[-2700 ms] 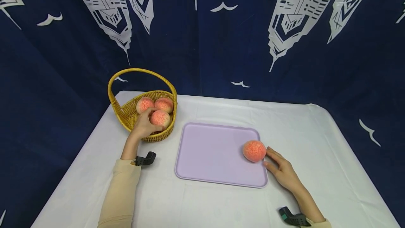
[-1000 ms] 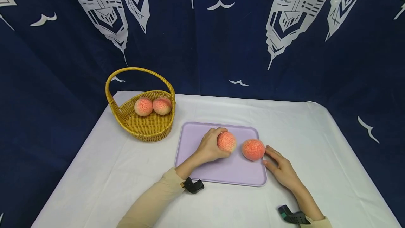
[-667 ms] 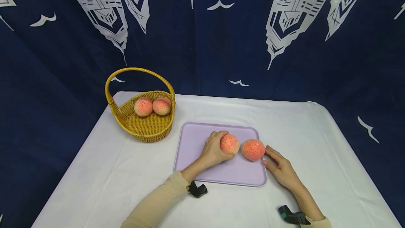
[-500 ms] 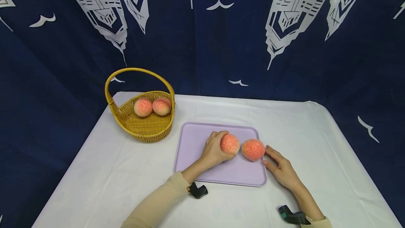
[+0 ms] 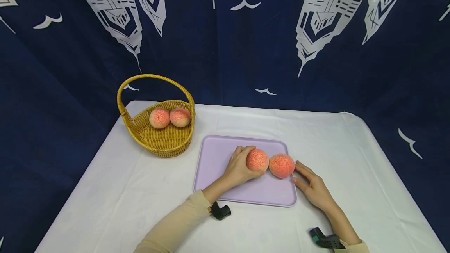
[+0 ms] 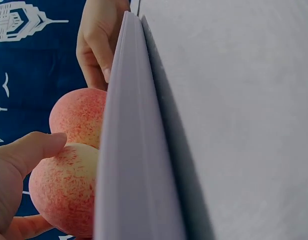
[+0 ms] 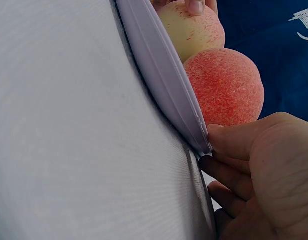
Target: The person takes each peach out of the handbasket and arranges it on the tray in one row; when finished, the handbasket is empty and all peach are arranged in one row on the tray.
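Note:
In my left hand (image 5: 240,167) I grip a peach (image 5: 258,160), fingers on its far side and thumb on its near side, low over the lilac tray (image 5: 218,159). A second, redder peach (image 5: 281,166) sits by the tray's right edge, side by side with the held one. In the left wrist view the thumb lies across the held peach (image 6: 64,190). My right hand (image 5: 314,190) rests at the tray's right side, fingertips right at the redder peach. The right wrist view has its thumb (image 7: 233,140) at the tray rim, below the redder peach (image 7: 226,90).
A yellow wicker basket (image 5: 165,149) with a tall handle stands at the back left, holding two peaches (image 5: 159,118). White cloth (image 5: 344,147) covers the table. Behind it hangs a navy curtain (image 5: 239,61) with white building prints.
My left hand has carried a peach from the basket rightward onto the tray, beside the redder one. Lately it has edged slightly closer to that peach. My right hand has stayed put.

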